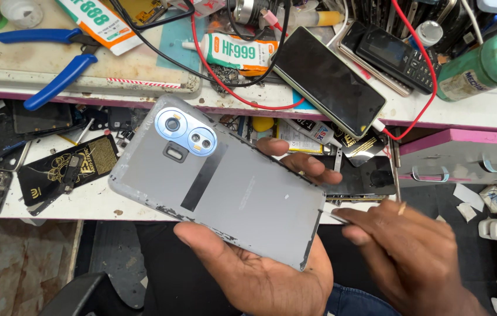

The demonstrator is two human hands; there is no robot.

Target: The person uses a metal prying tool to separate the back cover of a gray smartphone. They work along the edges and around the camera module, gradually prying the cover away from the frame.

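The grey phone back cover (pixel 225 187), camera ring uppermost, lies tilted in the left hand (pixel 260 263) above the workbench edge (pixel 465 117). Thumb and fingertips (pixel 301 161) clamp its opposite long edges. The right hand (pixel 406 251) pinches a thin metal tool (pixel 339 217) at the cover's lower right corner. Blue-handled pliers (pixel 55 64) and a black smartphone (pixel 330 79) rest on the bench behind.

The left hand (pixel 260 263) lay palm up, thumb and fingers curled in a grip. The right hand (pixel 403 246), just beside that grip, was pinched, knuckles up.
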